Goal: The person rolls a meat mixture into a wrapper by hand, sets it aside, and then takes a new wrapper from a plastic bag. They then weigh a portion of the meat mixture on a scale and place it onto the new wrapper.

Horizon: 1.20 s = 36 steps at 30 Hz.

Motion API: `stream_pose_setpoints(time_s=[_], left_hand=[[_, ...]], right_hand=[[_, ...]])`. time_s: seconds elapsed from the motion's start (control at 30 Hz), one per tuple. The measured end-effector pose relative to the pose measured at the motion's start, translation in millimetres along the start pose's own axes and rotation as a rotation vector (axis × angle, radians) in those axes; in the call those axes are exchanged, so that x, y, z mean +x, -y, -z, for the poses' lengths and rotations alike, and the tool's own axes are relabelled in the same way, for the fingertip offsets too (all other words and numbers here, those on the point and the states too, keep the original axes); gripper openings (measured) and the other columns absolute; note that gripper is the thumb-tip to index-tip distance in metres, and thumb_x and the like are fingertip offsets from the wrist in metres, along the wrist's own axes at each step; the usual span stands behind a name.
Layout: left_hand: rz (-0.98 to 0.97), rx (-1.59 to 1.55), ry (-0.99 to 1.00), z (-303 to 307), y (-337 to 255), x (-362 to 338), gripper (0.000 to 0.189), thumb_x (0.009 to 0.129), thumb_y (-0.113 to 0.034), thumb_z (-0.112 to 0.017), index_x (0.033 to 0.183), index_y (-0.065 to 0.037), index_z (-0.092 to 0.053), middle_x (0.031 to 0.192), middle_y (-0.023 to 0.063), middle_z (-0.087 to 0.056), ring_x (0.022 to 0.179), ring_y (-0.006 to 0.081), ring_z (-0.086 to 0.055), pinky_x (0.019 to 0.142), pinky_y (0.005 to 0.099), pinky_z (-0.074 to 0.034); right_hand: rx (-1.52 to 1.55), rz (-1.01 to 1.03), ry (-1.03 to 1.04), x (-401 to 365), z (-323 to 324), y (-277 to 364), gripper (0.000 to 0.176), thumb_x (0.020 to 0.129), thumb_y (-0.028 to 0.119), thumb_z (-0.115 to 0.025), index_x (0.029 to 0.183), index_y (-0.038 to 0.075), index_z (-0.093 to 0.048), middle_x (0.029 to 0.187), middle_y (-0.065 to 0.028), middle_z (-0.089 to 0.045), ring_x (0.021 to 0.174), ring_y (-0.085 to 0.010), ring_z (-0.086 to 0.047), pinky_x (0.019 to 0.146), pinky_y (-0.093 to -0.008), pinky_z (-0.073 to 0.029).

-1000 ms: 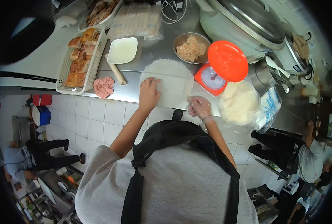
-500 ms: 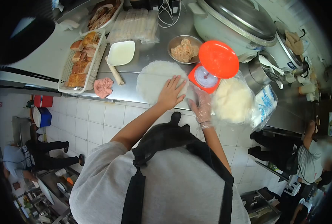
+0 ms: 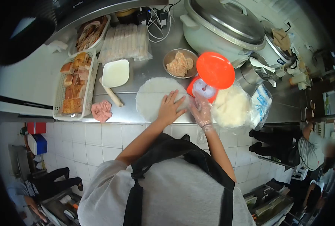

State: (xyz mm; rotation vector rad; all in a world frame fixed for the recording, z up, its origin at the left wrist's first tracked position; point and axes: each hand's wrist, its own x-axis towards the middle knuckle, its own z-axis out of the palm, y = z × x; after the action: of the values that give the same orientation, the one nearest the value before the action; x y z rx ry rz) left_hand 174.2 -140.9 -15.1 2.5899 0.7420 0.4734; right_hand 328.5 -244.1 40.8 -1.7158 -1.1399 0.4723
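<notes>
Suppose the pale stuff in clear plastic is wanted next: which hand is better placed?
Probably the right hand: gloved, it's beside the pale stuff, while the bare left hand lies on the white sheet, farther away.

The sheet (image 3: 151, 98) is round, thin and whitish, with a matt, slightly translucent look and a slightly uneven rim. It lies flat on the counter (image 3: 124, 110), just left of the scale (image 3: 211, 77) and reaching nearer the person than it. A faint straight line crosses it from side to side. Spread left fingers (image 3: 172, 98) cover part of its half toward the scale; whether it is one layer or several, I cannot tell.
</notes>
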Motion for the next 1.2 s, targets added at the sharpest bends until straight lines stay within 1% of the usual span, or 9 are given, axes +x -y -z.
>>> stream_pose_setpoints(time_s=[0.17, 0.37, 0.47, 0.5, 0.53, 0.63, 0.7, 0.8, 1.2], left_hand=[[0.060, -0.286, -0.109, 17.3, 27.6, 16.0, 0.052, 0.094, -0.039, -0.058, 0.136, -0.008, -0.056, 0.134, 0.0173, -0.058, 0.126, 0.0309, -0.053, 0.105, 0.0484, -0.039], [0.474, -0.604, -0.165, 46.4, 87.1, 114.4, 0.071, 0.095, -0.030, -0.062, 0.153, -0.005, -0.031, 0.075, 0.0095, -0.071, 0.057, 0.0194, -0.065, 0.058, 0.0313, -0.053], [0.408, -0.623, 0.011, 36.9, 125.0, 148.9, 0.080, 0.095, -0.029, -0.063, 0.157, -0.006, -0.020, 0.073, 0.0094, -0.070, 0.056, 0.0167, -0.066, 0.054, 0.0310, -0.054], [0.384, -0.649, 0.085, 46.0, 123.3, 148.8, 0.079, 0.095, -0.030, -0.064, 0.157, -0.007, -0.020, 0.073, 0.0094, -0.070, 0.058, 0.0160, -0.067, 0.054, 0.0310, -0.054], [0.352, -0.670, 0.099, 47.2, 124.6, 152.0, 0.079, 0.095, -0.028, -0.065, 0.158, -0.010, -0.021, 0.076, 0.0105, -0.070, 0.060, 0.0169, -0.069, 0.053, 0.0306, -0.056], [0.440, -0.942, 0.157, 38.5, 130.1, 147.2, 0.076, 0.098, -0.023, -0.061, 0.159, -0.013, -0.016, 0.073, 0.0106, -0.067, 0.052, 0.0152, -0.064, 0.045, 0.0290, -0.052], [0.461, -1.013, 0.198, 46.5, 128.3, 145.4, 0.080, 0.098, -0.017, -0.059, 0.160, -0.016, -0.008, 0.074, 0.0105, -0.068, 0.052, 0.0148, -0.063, 0.046, 0.0281, -0.051], [0.493, -1.059, 0.280, 62.3, 119.8, 143.1, 0.086, 0.097, -0.014, -0.059, 0.160, -0.016, -0.001, 0.077, 0.0116, -0.069, 0.055, 0.0144, -0.063, 0.050, 0.0267, -0.051], [0.453, -1.151, 0.346, 78.6, 115.5, 146.8, 0.105, 0.083, 0.003, -0.064, 0.159, -0.013, 0.008, 0.082, 0.0130, -0.070, 0.065, 0.0163, -0.067, 0.060, 0.0282, -0.056]], right_hand=[[-0.286, 0.227, 0.040, 83.4, -26.3, 48.0, 0.058, 0.084, 0.018, -0.068, 0.138, 0.003, -0.052, 0.134, -0.0236, -0.056, 0.125, -0.0399, -0.053, 0.105, -0.0444, -0.044], [-0.707, 0.220, 0.137, 179.0, -59.7, 22.0, 0.057, 0.077, 0.021, -0.072, 0.127, -0.003, -0.058, 0.123, -0.0260, -0.062, 0.117, -0.0380, -0.059, 0.099, -0.0417, -0.049], [-0.787, -0.049, 0.280, 208.4, -63.6, 51.1, 0.060, 0.059, 0.032, -0.082, 0.103, -0.006, -0.067, 0.103, -0.0273, -0.069, 0.098, -0.0362, -0.069, 0.089, -0.0418, -0.054], [-0.798, 0.058, 0.173, 213.7, -72.6, 16.1, 0.070, 0.047, 0.041, -0.085, 0.093, -0.009, -0.068, 0.097, -0.0285, -0.069, 0.091, -0.0367, -0.071, 0.084, -0.0440, -0.055], [-0.824, -0.090, 0.298, 213.1, -60.2, 51.2, 0.069, 0.051, 0.040, -0.082, 0.097, -0.010, -0.068, 0.097, -0.0294, -0.069, 0.093, -0.0346, -0.071, 0.086, -0.0416, -0.055], [-1.107, 0.354, 0.033, 215.4, -82.7, -27.5, 0.044, 0.075, 0.030, -0.073, 0.107, 0.001, -0.071, 0.123, -0.0175, -0.066, 0.119, -0.0316, -0.061, 0.102, -0.0366, -0.047], [-1.188, 0.313, 0.221, 212.3, -75.7, -1.5, 0.035, 0.082, 0.024, -0.069, 0.111, 0.005, -0.071, 0.134, -0.0119, -0.060, 0.124, -0.0292, -0.057, 0.104, -0.0376, -0.045], [-1.080, 0.104, 0.373, 221.2, -82.1, 19.8, 0.030, 0.083, 0.020, -0.067, 0.109, 0.006, -0.073, 0.124, -0.0120, -0.067, 0.118, -0.0266, -0.062, 0.100, -0.0368, -0.047], [-1.018, 0.159, 0.536, 223.3, -104.1, 28.2, 0.018, 0.077, 0.018, -0.067, 0.085, 0.005, -0.077, 0.089, -0.0143, -0.075, 0.089, -0.0279, -0.072, 0.080, -0.0402, -0.055]])
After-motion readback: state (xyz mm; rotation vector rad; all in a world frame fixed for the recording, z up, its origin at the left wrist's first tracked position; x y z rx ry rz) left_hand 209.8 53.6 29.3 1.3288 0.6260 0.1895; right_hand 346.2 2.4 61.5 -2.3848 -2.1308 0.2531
